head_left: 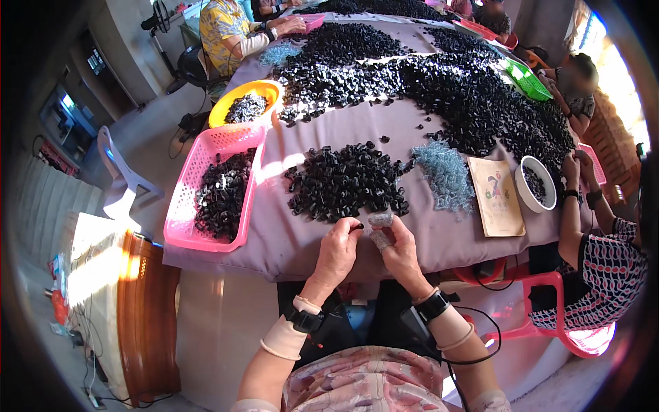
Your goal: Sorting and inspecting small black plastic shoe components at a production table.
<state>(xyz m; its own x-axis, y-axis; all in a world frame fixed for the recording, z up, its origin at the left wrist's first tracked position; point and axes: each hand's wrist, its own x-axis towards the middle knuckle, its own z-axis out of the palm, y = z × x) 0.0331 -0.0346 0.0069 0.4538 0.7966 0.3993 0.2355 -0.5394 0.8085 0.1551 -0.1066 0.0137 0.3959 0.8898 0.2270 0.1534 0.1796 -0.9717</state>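
My left hand (336, 253) is closed, with a small black plastic piece (358, 226) pinched at its fingertips. Close beside it, my right hand (401, 254) has its thumb and fingers drawn together; greyish wrapping covers some of its fingers, and whatever they hold is too small to make out. Both hands are over the near edge of the cloth-covered table (288, 237). Just beyond them lies a heap of small black plastic pieces (343, 180). To its right is a loose pile of clear bluish plastic bits (443, 173).
At left stand a pink basket (177, 206) of black pieces and a yellow basin (276, 93). A booklet (500, 199) and a white bowl (551, 196) lie right. A larger black heap (453, 89) spreads beyond. Other people sit around the table, one person (597, 268) close at right.
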